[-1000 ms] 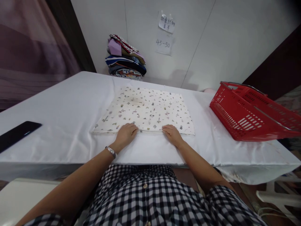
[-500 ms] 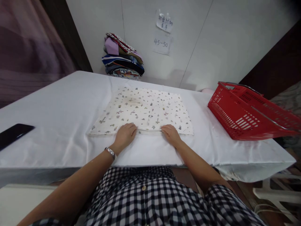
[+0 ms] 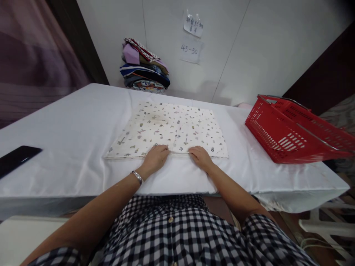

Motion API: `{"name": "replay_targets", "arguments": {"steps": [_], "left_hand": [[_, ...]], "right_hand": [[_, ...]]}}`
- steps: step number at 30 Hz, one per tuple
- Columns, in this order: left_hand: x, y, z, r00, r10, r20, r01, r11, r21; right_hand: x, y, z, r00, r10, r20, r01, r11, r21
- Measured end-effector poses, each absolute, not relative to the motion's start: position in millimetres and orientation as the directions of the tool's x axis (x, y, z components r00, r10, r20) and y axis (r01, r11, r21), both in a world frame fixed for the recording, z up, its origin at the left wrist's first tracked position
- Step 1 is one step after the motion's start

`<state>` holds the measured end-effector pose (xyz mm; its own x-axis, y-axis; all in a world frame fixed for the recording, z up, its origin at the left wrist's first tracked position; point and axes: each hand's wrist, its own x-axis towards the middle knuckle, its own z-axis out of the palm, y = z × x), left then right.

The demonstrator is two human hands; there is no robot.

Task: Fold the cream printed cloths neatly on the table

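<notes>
A cream cloth (image 3: 169, 127) printed with small figures lies flat on the white-covered table (image 3: 69, 129), folded into a rectangle. My left hand (image 3: 155, 158) rests on its near edge, fingers curled over the hem. My right hand (image 3: 201, 157) sits on the same edge a short way to the right, fingers bent onto the cloth. Whether either hand pinches the edge or only presses on it cannot be made out. A bracelet circles my left wrist.
A red plastic basket (image 3: 291, 129) stands at the table's right end. A pile of folded clothes (image 3: 144, 66) leans against the back wall under paper notes (image 3: 191, 40). A black phone (image 3: 16, 157) lies at the table's left edge.
My left hand has slid a little to the right along the cloth's near edge, closer to my right hand. The cloth has stayed where it was.
</notes>
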<state>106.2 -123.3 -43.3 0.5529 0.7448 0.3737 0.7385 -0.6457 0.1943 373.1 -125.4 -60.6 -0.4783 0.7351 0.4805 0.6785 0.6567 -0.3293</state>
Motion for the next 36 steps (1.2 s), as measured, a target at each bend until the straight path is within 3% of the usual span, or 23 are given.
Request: {"name": "replay_targets", "arguments": {"steps": [17,23,28,36], "left_hand": [[125.0,-123.5,-35.4,0.559,0.791,0.250,0.798,-0.595,0.100],[123.0,-124.9,-35.3,0.579,0.773,0.260,0.778,-0.619,0.107],[122.0,-124.7,-34.7,0.613,0.752,0.243,0.755,-0.648,0.103],[121.6,-124.4,-38.1,0.595,0.757,0.270,0.751,-0.643,0.150]], "right_hand": [[358.6,-117.5,-56.2,-0.561,0.689,0.459,0.674,0.702,-0.229],[352.7,-112.6,-52.2,-0.464,0.711,0.528,0.746,0.635,-0.201],[352.0,-114.0,-56.2,-0.570,0.715,0.404,0.719,0.672,-0.175],[354.1,-120.0,-55.8,-0.594,0.707,0.384,0.676,0.697,-0.238]]}}
